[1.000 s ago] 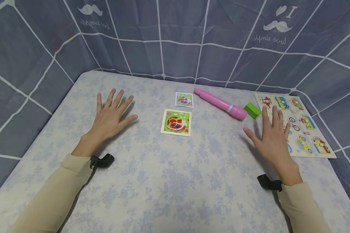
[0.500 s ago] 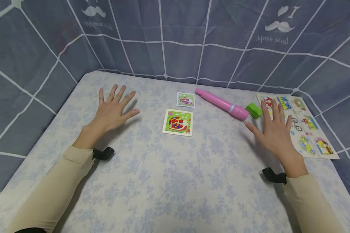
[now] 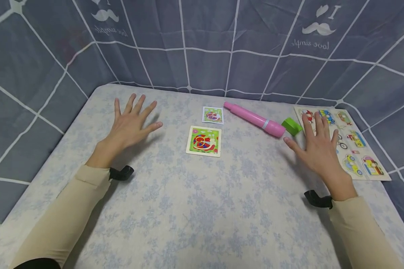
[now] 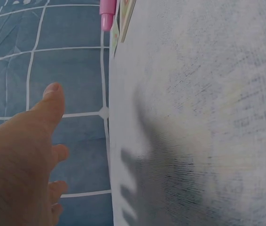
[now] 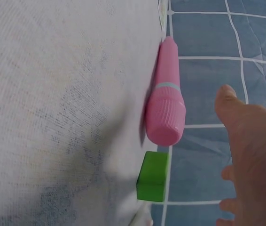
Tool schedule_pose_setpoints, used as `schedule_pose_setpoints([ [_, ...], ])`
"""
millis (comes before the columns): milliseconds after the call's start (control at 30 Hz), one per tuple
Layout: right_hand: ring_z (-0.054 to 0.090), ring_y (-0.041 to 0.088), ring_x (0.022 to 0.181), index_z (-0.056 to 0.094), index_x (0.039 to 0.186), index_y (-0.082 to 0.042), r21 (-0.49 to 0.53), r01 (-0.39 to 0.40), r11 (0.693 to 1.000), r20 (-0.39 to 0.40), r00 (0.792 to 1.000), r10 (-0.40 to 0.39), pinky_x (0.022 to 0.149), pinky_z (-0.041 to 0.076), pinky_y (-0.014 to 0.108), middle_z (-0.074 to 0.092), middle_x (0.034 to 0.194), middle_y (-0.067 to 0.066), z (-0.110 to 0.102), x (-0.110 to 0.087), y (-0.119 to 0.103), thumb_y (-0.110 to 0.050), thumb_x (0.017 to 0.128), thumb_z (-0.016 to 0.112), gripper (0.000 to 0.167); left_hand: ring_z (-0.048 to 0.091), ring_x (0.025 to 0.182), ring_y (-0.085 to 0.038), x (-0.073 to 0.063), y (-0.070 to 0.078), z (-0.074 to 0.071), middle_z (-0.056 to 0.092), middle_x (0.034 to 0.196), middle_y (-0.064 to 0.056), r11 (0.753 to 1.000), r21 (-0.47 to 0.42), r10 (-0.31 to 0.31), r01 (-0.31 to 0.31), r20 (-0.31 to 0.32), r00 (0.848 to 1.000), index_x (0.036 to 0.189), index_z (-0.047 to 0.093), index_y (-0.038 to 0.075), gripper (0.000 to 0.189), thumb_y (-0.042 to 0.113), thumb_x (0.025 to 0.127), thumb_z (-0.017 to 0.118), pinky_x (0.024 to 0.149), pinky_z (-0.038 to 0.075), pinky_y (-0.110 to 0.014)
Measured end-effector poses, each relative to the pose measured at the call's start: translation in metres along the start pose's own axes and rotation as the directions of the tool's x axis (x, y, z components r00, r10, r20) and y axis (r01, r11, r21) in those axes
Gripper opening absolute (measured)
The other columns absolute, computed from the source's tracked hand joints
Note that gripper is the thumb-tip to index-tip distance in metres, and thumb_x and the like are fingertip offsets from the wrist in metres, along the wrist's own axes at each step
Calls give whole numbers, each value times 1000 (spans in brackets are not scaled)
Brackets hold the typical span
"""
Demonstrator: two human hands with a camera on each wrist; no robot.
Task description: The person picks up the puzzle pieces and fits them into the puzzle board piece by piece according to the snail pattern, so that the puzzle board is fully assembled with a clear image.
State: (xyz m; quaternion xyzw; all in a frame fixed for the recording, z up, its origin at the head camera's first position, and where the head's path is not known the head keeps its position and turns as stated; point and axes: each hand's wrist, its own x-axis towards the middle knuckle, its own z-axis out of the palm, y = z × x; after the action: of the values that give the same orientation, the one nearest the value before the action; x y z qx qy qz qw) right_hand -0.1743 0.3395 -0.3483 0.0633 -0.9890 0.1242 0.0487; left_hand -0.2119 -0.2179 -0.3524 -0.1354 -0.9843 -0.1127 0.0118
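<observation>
In the head view my left hand (image 3: 129, 127) hovers over the left part of the table, palm down with fingers spread, holding nothing. Its shadow falls on the cloth in the left wrist view. My right hand (image 3: 321, 155) is likewise spread over the right side and partly covers a picture puzzle board (image 3: 365, 153). Just beyond its thumb lie a green block (image 3: 291, 127) and a long pink marker-shaped tube (image 3: 252, 117) with a pale blue band. Between the hands lies a square snail puzzle (image 3: 203, 141), with a smaller snail picture card (image 3: 213, 115) behind it.
A pale table cloth (image 3: 195, 209) with blue flowers covers the table. Dark blue-grey curtains (image 3: 208, 30) with white grid lines rise along the back and sides. Black wrist mounts (image 3: 318, 199) sit at both sleeve cuffs.
Both hands have shifted slightly forward, the right one also a little to the right. Their fingers stay spread. The puzzles, card, pink tube and green block lie where they were.
</observation>
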Motion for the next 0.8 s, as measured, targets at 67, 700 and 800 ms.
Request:
schedule_pose_setpoints([
  [67,-9,47,162,4,172,-19,0,8,1000,1,1000,-8,119,-7,85,-6,176,23,-1,2,0,-68,101,51,98,-10,164,-40,0,0,0,5,177,-18,1000,1,-3,3,2,1000,170,21,23,83,71,104,41,122,-22,-74],
  [700,-7,47,163,8,171,-16,35,48,998,18,999,-49,120,-10,83,-4,177,21,-4,10,-1,-65,103,51,94,-13,163,-39,1,-4,-6,3,177,-18,1000,21,-22,21,21,1000,171,20,24,86,74,103,38,121,-24,-73],
  [800,-7,47,162,8,171,-16,34,46,998,20,999,-47,119,-8,85,-4,177,22,-5,11,-1,-65,103,51,94,-14,163,-38,2,-3,-6,2,178,-16,999,25,-21,21,14,1000,171,20,24,87,75,103,37,121,-24,-73],
])
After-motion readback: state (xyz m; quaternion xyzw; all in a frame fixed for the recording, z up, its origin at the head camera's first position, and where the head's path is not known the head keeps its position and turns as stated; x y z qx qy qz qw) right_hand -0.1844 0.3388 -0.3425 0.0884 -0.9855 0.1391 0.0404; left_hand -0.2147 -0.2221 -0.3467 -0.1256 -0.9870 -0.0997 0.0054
